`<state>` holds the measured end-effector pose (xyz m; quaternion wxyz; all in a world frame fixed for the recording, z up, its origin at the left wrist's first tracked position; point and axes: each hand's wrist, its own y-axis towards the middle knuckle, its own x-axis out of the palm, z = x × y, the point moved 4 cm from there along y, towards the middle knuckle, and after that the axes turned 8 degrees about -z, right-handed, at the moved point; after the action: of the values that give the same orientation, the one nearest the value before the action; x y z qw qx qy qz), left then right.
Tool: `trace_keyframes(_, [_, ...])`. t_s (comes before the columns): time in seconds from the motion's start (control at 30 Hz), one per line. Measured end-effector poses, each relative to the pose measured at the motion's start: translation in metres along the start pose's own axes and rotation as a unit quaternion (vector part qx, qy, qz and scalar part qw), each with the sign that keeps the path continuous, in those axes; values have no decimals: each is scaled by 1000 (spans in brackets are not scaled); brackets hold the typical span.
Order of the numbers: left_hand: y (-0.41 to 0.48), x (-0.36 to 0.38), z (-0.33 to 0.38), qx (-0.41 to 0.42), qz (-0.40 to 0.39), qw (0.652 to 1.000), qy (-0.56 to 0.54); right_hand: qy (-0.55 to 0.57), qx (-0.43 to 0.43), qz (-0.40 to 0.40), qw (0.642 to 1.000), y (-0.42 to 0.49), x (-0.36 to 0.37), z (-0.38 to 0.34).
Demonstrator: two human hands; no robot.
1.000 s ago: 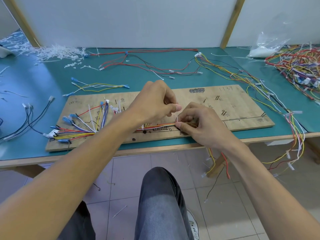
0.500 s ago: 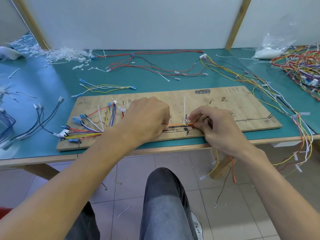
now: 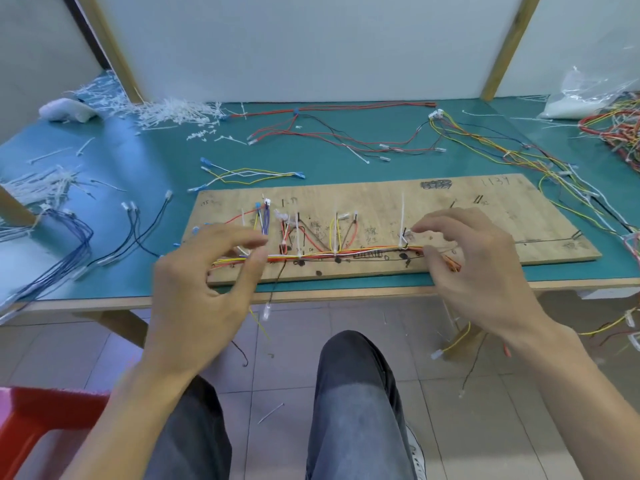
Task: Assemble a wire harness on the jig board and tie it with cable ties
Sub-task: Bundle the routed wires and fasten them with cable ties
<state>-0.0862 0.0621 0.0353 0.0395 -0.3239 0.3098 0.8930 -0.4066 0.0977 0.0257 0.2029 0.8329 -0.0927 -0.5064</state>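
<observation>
1. Closest to me, the left hand (image 3: 207,289) hangs over the board's left end with its fingers spread and slack, gripping nothing.
2. The right hand (image 3: 478,268) is just as loose. Its fingertips (image 3: 436,223) are just beside an upright cable tie (image 3: 402,216), probably ready to snug it.
3. The wire harness (image 3: 346,252) runs along the near edge of the jig board (image 3: 485,209), following the drawn track that keeps it straight. Several ties stand untrimmed on it.
4. Farther back on the table (image 3: 121,161), spare wires (image 3: 329,133) and a heap of tie offcuts (image 3: 173,110) lie out of the way.
</observation>
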Motion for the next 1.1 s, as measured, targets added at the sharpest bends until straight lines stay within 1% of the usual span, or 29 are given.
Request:
trace_keyframes(0.07, [-29,-15,-26,-99,35,994,19,28,-19,31,999,-7,2,-20])
trace_keyframes(0.13, [-55,-18,-52,-193,29,980,48,81,-37,35,995,-16,12,-45])
trace_keyframes(0.17, [-66,-16,-62,-231,15,970,69,117,-37,22,992,-20,20,-56])
trace_keyframes(0.2, [-74,-12,-69,-256,-7,963,88,153,-26,-4,988,-24,30,-66])
trace_keyframes(0.27, [-87,-3,-78,-284,-50,952,102,190,20,-88,978,-31,59,-79])
trace_keyframes(0.33, [-94,3,-83,-301,-70,945,108,178,61,-190,964,-40,92,-84])
trace_keyframes(0.4, [-98,6,-89,-306,-71,943,112,158,81,-264,948,-48,121,-90])
trace_keyframes(0.43, [-98,8,-90,-308,-71,945,88,166,85,-287,940,-51,133,-94])
trace_keyframes(0.5, [-98,14,-89,-302,-83,950,-13,212,90,-313,922,-53,152,-104])
trace_keyframes(0.6, [-100,18,-81,-296,-97,942,-124,281,90,-325,898,-48,170,-123])
trace_keyframes(0.63, [-100,17,-80,-311,-91,931,-166,299,91,-320,894,-46,173,-128])
trace_keyframes(0.73, [-100,14,-76,-358,-75,885,-288,372,108,-297,873,-48,178,-140])
trace_keyframes(0.8, [-100,14,-70,-368,-69,860,-346,417,139,-278,854,-54,177,-144])
trace_keyframes(0.83, [-100,15,-68,-370,-69,850,-368,443,156,-276,839,-58,175,-145])
trace_keyframes(0.87, [-101,16,-67,-372,-68,842,-386,461,170,-279,825,-61,172,-146])
trace_keyframes(0.9, [-102,17,-66,-372,-66,835,-401,466,174,-284,820,-64,168,-147])
trace_keyframes(0.93, [-102,16,-66,-372,-65,830,-411,458,172,-285,824,-67,162,-147])
trace_keyframes(1.0, [-100,14,-65,-372,-65,830,-411,427,162,-261,851,-70,149,-143])
trace_keyframes(1.03, [-99,12,-65,-371,-67,838,-394,405,155,-239,869,-71,141,-140])
trace_keyframes(1.07, [-98,11,-64,-368,-72,854,-359,378,149,-219,887,-71,133,-136])
trace_keyframes(1.1, [-96,10,-62,-362,-75,881,-295,351,145,-205,902,-71,126,-133])
